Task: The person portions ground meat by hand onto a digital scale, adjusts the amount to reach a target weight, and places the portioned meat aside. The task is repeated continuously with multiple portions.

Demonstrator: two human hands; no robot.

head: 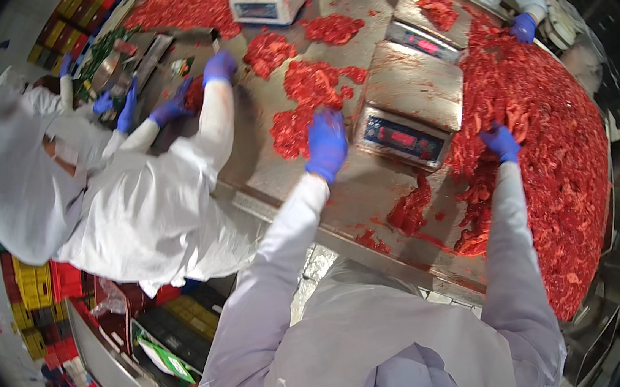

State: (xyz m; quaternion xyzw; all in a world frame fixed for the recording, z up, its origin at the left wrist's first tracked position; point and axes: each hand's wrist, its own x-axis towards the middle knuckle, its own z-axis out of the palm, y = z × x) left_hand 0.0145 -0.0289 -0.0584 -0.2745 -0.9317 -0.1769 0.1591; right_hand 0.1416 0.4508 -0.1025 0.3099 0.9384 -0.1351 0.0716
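My left hand (327,144), in a blue glove, rests at the right edge of a portion of cut red meat (290,132) on the steel table; its fingertips are hard to make out. My right hand (501,142), also gloved in blue, reaches into the near-left side of a large heap of cut meat (559,165); its fingertips are partly hidden among the pieces. Between my hands stands a digital scale (413,90) with a bare, smeared steel plate and a lit red display. Loose meat strips (410,208) lie on the table in front of the scale.
A second scale (424,40) bearing some meat (439,11) adjoins the first, near a co-worker's gloved hands. A third scale (271,3) stands further back. Co-workers in white stand close on the left, their gloved hands by the steel table (264,196). More meat portions (332,29) lie beyond.
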